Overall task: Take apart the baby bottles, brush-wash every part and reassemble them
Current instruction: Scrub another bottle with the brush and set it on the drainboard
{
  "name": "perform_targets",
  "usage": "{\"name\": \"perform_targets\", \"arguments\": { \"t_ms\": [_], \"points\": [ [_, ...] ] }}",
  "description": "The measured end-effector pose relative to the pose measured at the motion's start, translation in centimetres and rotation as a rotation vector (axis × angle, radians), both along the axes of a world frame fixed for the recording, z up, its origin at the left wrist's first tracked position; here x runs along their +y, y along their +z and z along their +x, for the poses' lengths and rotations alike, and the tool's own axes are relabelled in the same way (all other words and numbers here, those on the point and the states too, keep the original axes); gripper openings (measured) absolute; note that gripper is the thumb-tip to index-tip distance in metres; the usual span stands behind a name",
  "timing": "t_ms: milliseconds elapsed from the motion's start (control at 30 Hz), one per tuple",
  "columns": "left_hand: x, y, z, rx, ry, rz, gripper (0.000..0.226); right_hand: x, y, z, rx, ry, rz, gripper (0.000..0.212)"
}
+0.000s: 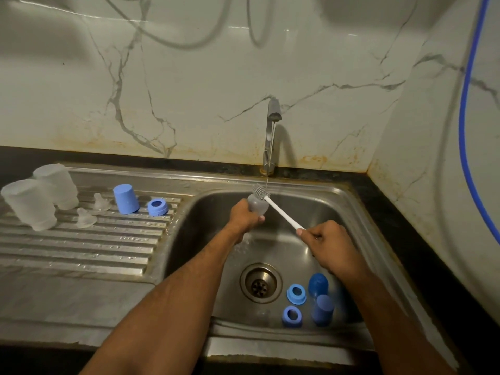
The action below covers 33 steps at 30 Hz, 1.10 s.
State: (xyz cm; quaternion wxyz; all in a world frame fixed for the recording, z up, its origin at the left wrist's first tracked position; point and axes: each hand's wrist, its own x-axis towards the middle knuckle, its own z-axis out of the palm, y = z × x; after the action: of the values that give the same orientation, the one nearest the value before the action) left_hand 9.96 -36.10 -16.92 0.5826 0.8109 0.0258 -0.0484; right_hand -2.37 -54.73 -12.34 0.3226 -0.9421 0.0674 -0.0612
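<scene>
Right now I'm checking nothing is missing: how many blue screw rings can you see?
3. One ring stands on the draining board beside the blue cap; two rings lie in the sink, right of the drain. More may be hidden.

Two bare forearms came up from the six o'clock edge of the view, with no sleeve showing on either. No watch, band or bracelet sat on either wrist, and no ring showed on the fingers that could be seen. The left hand (pixel 244 213) lay toward eleven o'clock from the right hand (pixel 328 246). The left thumbnail looked short and unpainted. Fine hair ran along both forearms. Both hands were ungloved.
</scene>
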Motion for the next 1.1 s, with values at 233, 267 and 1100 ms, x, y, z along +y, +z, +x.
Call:
{"name": "perform_targets", "arguments": {
  "t_ms": [233,267,1100],
  "points": [
    [0.4,-0.7,0.3,0.005,-0.029,0.043,0.053,-1.5,1.0,-1.1,0.083,-0.008,0.061,0.043],
    [0.5,-1.0,0.3,0.008,-0.034,0.045,0.057,-1.8,0.9,-0.9,0.104,-0.026,0.097,0.043],
    [-2.0,-0.6,1.1,-0.192,0.099,0.076,0.071,-3.7,-0.7,1.6,-0.068,-0.194,0.022,0.039]
  ]
}}
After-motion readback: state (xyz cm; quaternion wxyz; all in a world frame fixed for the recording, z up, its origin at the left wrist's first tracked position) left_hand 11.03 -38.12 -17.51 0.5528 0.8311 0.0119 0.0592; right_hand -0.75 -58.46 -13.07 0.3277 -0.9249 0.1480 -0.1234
